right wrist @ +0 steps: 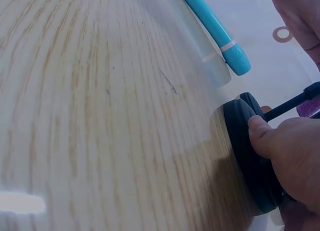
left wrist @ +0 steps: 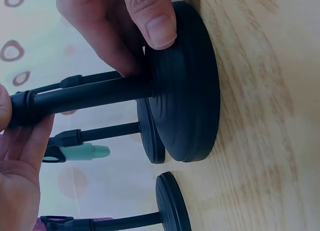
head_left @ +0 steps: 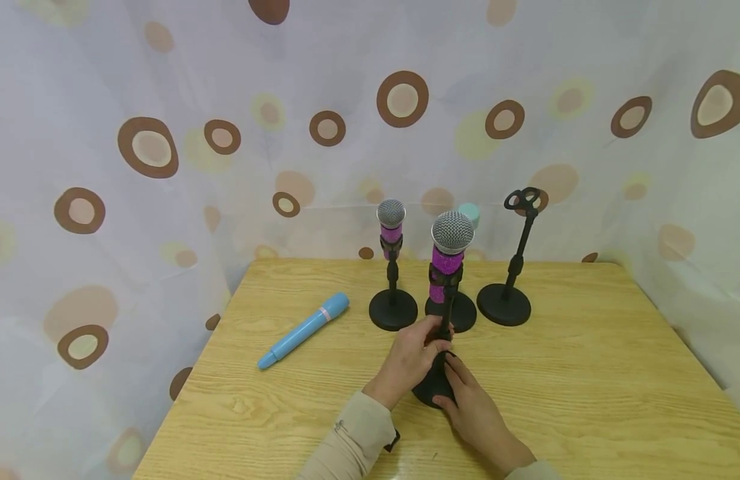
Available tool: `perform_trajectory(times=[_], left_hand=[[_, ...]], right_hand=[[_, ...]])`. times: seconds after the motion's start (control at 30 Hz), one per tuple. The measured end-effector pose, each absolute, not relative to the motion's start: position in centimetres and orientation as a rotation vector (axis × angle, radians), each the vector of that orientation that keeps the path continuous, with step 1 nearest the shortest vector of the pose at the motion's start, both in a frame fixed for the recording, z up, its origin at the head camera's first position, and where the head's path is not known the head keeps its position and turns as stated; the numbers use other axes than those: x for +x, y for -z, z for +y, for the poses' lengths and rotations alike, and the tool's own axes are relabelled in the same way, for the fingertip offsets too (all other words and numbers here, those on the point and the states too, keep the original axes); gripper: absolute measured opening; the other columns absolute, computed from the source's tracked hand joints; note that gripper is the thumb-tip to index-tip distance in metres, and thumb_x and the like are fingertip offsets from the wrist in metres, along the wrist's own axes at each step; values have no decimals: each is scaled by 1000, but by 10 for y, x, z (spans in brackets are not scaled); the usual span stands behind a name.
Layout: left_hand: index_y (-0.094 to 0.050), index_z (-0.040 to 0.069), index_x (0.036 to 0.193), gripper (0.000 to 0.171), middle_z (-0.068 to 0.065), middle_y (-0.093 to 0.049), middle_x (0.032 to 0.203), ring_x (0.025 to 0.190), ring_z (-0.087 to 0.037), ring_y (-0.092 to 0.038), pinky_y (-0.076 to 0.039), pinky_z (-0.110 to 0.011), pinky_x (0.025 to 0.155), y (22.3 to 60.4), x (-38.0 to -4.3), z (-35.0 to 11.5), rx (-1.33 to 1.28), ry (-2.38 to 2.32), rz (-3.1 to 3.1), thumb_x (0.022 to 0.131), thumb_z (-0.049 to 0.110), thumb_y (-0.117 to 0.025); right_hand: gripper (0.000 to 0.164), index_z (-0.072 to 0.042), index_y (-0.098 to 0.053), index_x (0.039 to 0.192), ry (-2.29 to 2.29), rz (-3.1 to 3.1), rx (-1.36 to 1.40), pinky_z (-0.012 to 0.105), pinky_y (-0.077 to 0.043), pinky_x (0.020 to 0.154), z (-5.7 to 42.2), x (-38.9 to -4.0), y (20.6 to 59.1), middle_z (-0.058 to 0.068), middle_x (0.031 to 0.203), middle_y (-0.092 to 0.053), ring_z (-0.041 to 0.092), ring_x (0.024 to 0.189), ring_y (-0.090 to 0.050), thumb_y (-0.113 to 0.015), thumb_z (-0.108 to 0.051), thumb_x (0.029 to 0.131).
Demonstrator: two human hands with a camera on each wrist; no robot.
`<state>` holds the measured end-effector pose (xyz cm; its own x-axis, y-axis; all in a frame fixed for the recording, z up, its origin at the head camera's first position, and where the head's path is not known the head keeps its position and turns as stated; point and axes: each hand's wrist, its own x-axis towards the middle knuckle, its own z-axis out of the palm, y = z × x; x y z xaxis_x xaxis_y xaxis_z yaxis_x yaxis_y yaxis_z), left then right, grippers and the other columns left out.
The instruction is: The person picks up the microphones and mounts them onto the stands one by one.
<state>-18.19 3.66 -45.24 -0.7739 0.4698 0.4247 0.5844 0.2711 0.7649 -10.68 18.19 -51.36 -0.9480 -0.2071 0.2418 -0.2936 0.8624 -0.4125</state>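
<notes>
My left hand [head_left: 406,359] grips the slender pole of a black tabletop microphone stand [head_left: 447,317] at its collar, while my right hand [head_left: 477,408] holds the stand's round base [head_left: 429,390] low down, thumb pressed on its upper face. The stand is upright at the near side of the wood-grain counter [head_left: 592,373], just right of the middle; whether the base rests flat on the surface, I cannot tell. Clipped at its top is a purple microphone [head_left: 447,259] with a silver mesh head, tilted so that the head is uppermost.

Beyond my hands, three more black stands line the far part of the counter. The left one [head_left: 393,275] bears a second purple microphone [head_left: 391,220], also silver-headed. The middle one [head_left: 464,313], partly hidden behind the stand in my grip, carries a mint-green microphone [head_left: 470,215]. The right one [head_left: 517,263], its pole leaning slightly right, is topped by a black clip [head_left: 522,199].

A blue microphone [head_left: 301,335] with a pale pink band lies on the counter at left, well apart from my hands, its thicker end pointing far and right. A pale cloth [head_left: 238,60] patterned with brown rings hangs behind the counter; beige sleeves [head_left: 353,433] cover my forearms.
</notes>
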Motion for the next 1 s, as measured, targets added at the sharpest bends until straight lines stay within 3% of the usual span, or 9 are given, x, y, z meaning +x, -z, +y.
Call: perform_trajectory(times=[0.23,0.57,1.0], left_hand=[[-56,14,123,27,-5,-71,109,104,-4,-68,-53,-14,89,455,-180,37,-1013,1517,-2375,96,17,-63],[-57,10,120,26,-3,-70,106,100,-7,-69,-54,-14,87,453,-178,38,-1017,1474,-2363,95,13,-65],[-55,11,118,26,-2,-68,106,99,-7,-70,-54,-13,86,447,-176,37,-1013,1377,-2423,96,20,-64]], right_hand=[[64,11,-49,138,-679,-2836,389,48,-50,100,182,-107,515,26,149,-43,40,132,-51,-73,-22,89],[64,12,-49,137,-672,-2786,415,47,-52,98,182,-107,517,26,147,-45,40,130,-53,-75,-19,88],[64,11,-48,138,-683,-2838,384,48,-51,100,182,-107,517,26,148,-44,40,131,-52,-73,-21,89]])
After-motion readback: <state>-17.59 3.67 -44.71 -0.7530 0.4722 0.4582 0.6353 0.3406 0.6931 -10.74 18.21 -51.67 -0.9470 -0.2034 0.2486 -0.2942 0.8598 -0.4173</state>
